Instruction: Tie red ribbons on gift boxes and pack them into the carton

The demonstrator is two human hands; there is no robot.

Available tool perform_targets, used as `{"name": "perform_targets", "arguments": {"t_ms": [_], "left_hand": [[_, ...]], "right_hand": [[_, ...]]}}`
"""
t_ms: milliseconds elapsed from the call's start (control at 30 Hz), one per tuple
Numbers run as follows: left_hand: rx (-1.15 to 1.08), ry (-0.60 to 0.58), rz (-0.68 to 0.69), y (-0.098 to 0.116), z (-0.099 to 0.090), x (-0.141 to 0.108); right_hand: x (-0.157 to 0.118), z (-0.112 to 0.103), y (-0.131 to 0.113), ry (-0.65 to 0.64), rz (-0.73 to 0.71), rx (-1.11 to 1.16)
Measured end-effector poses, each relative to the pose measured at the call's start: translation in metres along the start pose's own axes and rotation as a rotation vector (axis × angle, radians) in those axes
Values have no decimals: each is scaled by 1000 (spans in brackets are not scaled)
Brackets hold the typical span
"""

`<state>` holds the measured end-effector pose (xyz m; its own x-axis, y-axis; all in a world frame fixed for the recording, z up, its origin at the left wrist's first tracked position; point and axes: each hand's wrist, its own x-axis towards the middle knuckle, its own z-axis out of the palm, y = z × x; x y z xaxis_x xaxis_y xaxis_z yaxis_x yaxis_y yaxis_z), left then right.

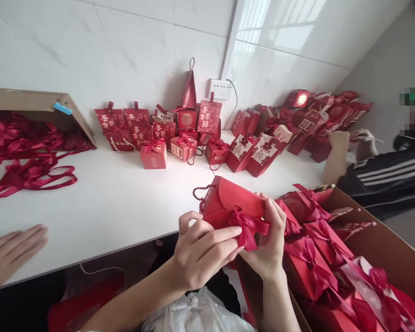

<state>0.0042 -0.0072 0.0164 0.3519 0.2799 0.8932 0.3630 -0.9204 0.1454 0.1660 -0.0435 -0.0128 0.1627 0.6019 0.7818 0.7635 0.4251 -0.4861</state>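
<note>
Both hands hold a red gift box [228,203] over the worktop [117,203] edge: left hand [200,251] and right hand [268,240] pinch its ribbon bow [247,228]. Finished boxes [180,133] line the wall; many more fill the carton [383,249] alongside.

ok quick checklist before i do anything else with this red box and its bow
1. Both hands on the red box: ok, left hand and right hand hold it at its near edge.
2. Bow sits on the front flap: ok, pinched between the fingertips of both hands.
3. Bow knot tight: cannot tell, fingers cover part of it.
4. Cord handle free: ok, it hangs loose at the box's left end.
5. Room in the cardboard carton on the right: cannot tell, it shows many ribboned boxes.
6. Another person's hand on the white table: ok, far left and apart from the box.
</note>
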Motion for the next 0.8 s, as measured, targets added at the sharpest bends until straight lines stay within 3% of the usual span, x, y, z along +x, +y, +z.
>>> {"name": "perform_targets", "arguments": {"t_ms": [133,400,433,500,567,600,633,700,800], "left_hand": [[-43,-41,55,11,-2,12],[-218,-126,35,29,6,22],[-308,-122,-4,24,8,25],[-539,2,-196,6,16,33],[-718,245,-522,-18,32,41],[-764,318,-685,-30,44,43],[-782,305,-806,-39,57,44],[-790,67,-874,-46,86,38],[-759,-364,-666,-30,120,14]], "right_hand": [[-3,-17,-5,40,7,-20],[-13,-40,4,72,46,-19],[-15,-40,7,81,66,-19],[-20,-38,10,178,231,52],[-24,-35,10,340,608,356],[-25,-34,8,400,841,604],[-26,-34,6,431,1058,891],[-27,-36,1,413,1351,1441],[-28,-41,-6,402,1439,1949]]}}
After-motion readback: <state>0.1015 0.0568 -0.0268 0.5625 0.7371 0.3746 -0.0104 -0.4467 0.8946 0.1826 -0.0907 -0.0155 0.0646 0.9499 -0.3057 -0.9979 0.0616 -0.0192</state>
